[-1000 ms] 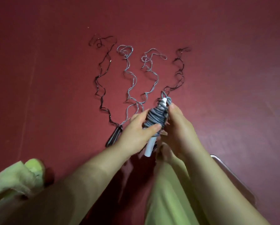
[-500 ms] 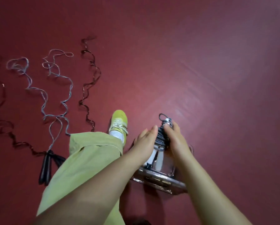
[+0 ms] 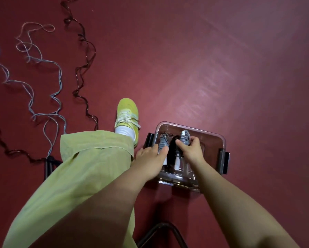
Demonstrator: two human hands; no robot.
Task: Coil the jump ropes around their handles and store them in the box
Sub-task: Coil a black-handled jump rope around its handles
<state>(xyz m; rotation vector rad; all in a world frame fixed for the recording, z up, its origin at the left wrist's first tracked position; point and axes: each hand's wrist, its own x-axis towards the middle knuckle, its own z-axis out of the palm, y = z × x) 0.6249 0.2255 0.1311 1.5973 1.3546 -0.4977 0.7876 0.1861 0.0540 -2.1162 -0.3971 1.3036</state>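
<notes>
A clear plastic box with black side latches stands on the red floor. Inside it lie a grey coiled jump rope on white handles, a black coiled one and another grey coiled one. My right hand reaches into the box and grips the right-hand grey coil. Over the box's left rim lies my left hand, its thumb pressing on the left grey coil. Two uncoiled ropes, one grey and one black, sprawl on the floor at the left.
My knee in a light green trouser leg and a yellow-green shoe sit between the loose ropes and the box. Black handles lie by the knee. A black metal frame shows at the bottom edge.
I have turned right from the loose ropes to the box. The grey coil that both hands held above the box now lies inside it, and my hands have come apart.
</notes>
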